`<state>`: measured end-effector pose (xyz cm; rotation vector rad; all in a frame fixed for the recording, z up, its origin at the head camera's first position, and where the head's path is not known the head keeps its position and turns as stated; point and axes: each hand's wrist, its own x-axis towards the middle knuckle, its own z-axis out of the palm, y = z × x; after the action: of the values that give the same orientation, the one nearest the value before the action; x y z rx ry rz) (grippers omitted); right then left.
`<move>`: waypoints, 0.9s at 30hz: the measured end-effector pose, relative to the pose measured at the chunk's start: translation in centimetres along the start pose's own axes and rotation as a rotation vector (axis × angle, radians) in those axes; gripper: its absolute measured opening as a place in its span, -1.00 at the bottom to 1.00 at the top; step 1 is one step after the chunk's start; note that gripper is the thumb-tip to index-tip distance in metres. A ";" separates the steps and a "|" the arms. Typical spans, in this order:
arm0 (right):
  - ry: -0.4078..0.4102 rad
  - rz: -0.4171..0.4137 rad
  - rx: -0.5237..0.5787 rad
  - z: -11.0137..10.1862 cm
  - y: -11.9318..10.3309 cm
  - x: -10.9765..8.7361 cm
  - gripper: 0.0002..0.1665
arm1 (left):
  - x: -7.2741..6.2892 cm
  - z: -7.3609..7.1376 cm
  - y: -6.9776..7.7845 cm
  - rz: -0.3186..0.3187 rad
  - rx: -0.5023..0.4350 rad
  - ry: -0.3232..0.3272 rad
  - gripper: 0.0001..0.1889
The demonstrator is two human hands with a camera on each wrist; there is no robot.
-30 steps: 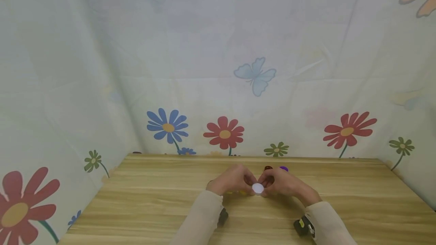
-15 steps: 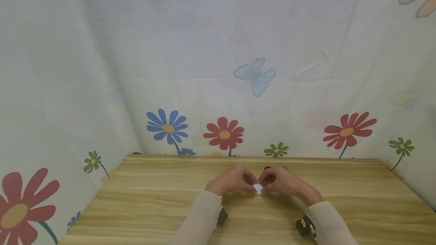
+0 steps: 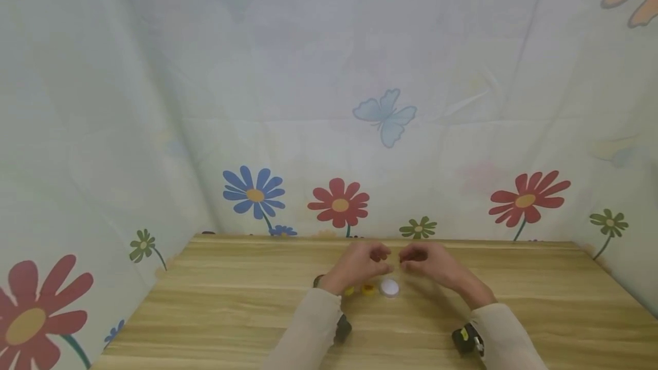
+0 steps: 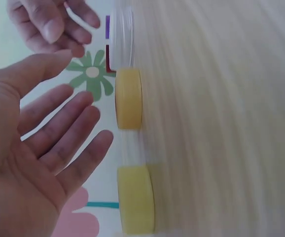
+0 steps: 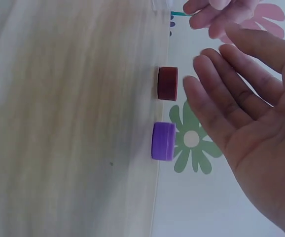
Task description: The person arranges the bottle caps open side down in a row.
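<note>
A white round disc (image 3: 389,288) with a clear ridged side (image 4: 122,39) lies flat on the wooden table, touched by neither hand. Just beyond and above it are my left hand (image 3: 360,267) and right hand (image 3: 434,264), fingertips facing each other with a small gap. Both hold nothing, and their fingers are loosely spread in the wrist views. Beside the white disc, on the left, sit an orange-yellow disc (image 4: 128,98) and a yellow disc (image 4: 136,200). The right wrist view has a dark red disc (image 5: 167,84) and a purple disc (image 5: 163,141), hidden behind my right hand in the head view.
The wooden table (image 3: 231,301) reaches back to a flower-printed cloth wall (image 3: 288,147). Part of a dark rounded edge (image 3: 319,280) shows beside my left wrist; its kind is unclear. Black devices sit at both wrists, such as the right one (image 3: 465,338).
My hands held the white disc between them at first. They have let go of it, lifted, and drawn slightly apart, and the disc rests on the table.
</note>
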<state>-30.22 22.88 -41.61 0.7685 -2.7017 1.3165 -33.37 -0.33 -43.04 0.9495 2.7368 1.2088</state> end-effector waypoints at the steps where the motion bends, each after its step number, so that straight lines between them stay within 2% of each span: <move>1: 0.019 -0.001 0.001 -0.1 0.1 0.0 -0.77 | 0.1 0.2 0.0 0.003 0.004 0.017 -0.64; 7: 0.115 0.026 0.030 -0.5 0.2 0.0 -0.77 | 0.9 1.0 0.7 -0.017 -0.010 0.095 -0.62; 13: 0.170 0.041 0.032 -0.7 0.4 0.1 -0.74 | 1.6 1.4 1.0 0.001 -0.002 0.159 -0.63; 18: 0.183 0.081 0.049 -0.8 0.6 0.2 -0.69 | 1.8 1.7 1.1 0.003 -0.030 0.178 -0.64; 27: 0.209 0.043 -0.011 -1.0 1.4 0.6 -0.64 | 2.5 2.2 1.3 -0.012 -0.055 0.194 -0.66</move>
<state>-31.52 24.13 -41.82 0.5406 -2.5712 1.3092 -34.19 3.17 -43.14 0.8507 2.8303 1.4384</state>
